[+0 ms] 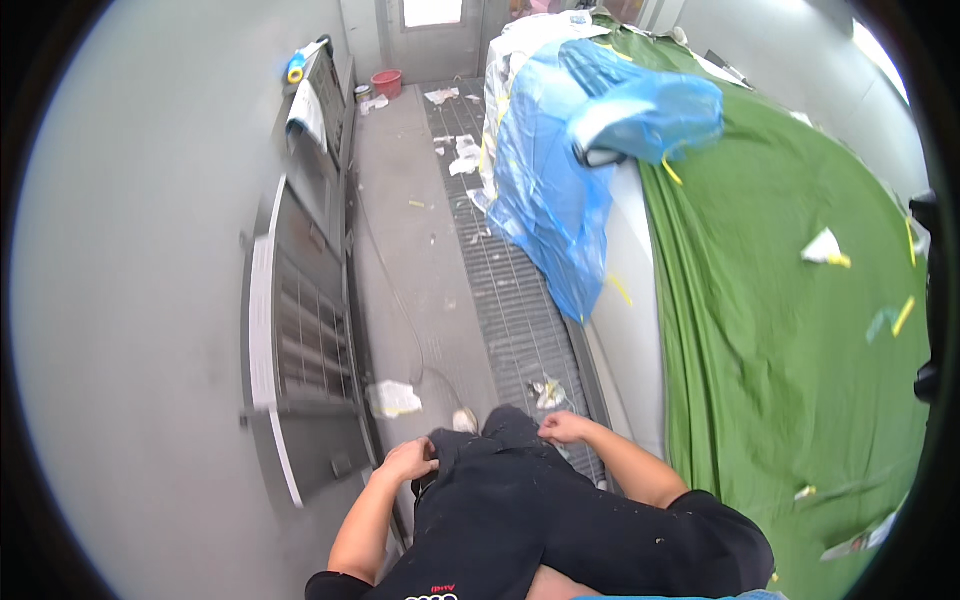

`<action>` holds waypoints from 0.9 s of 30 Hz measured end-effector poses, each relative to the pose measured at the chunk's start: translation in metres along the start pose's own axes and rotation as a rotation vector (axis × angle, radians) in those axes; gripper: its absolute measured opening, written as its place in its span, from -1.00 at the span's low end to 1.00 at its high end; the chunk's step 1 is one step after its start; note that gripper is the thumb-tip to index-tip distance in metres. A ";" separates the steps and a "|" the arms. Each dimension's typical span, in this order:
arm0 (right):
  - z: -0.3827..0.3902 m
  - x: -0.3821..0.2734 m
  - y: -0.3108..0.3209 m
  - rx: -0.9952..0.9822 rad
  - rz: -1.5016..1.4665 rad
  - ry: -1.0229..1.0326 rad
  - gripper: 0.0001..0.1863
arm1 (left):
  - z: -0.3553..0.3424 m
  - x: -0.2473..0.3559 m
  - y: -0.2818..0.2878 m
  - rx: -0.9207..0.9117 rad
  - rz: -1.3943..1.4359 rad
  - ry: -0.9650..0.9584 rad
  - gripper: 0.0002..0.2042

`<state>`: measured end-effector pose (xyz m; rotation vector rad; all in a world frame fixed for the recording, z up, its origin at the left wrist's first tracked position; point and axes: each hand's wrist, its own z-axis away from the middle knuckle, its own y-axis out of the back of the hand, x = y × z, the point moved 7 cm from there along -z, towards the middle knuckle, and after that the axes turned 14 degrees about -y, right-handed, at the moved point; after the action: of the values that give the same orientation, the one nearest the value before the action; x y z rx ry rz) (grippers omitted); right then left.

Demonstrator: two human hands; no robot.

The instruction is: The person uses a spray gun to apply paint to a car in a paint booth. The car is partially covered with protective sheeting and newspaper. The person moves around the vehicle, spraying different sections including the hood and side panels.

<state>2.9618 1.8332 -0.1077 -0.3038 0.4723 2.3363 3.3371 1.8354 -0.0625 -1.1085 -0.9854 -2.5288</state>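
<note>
My left hand [410, 460] is at the side of my dark trousers [512, 428], by the pocket, its fingers curled in. Whatever it may hold is hidden. On the other side, my right hand [566, 428] hangs at the trousers' edge with bent, closed fingers; I cannot make out anything in them. To my right stands a covered car, its pale lower panel [632, 250] showing beneath a green cloth [780, 300]. Blue plastic film [555, 190] drapes its far part and wraps a part that sticks out like a mirror.
Grey floor [410, 240] runs ahead beside a ribbed grating [510, 290] littered with paper scraps [465, 155]. A thin cable crosses the floor. Along the left wall stands a metal frame [300, 330]. A red bucket [387, 84] sits near the far door [430, 50].
</note>
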 end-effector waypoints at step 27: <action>-0.494 -0.804 0.586 0.094 -0.203 0.176 -0.61 | -0.549 -0.096 1.040 1.080 0.137 -0.122 -0.57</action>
<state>3.1649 0.7415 -0.1317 -0.4918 0.6057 2.0928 3.5368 0.6854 0.1123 -0.8906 -1.8599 -1.3991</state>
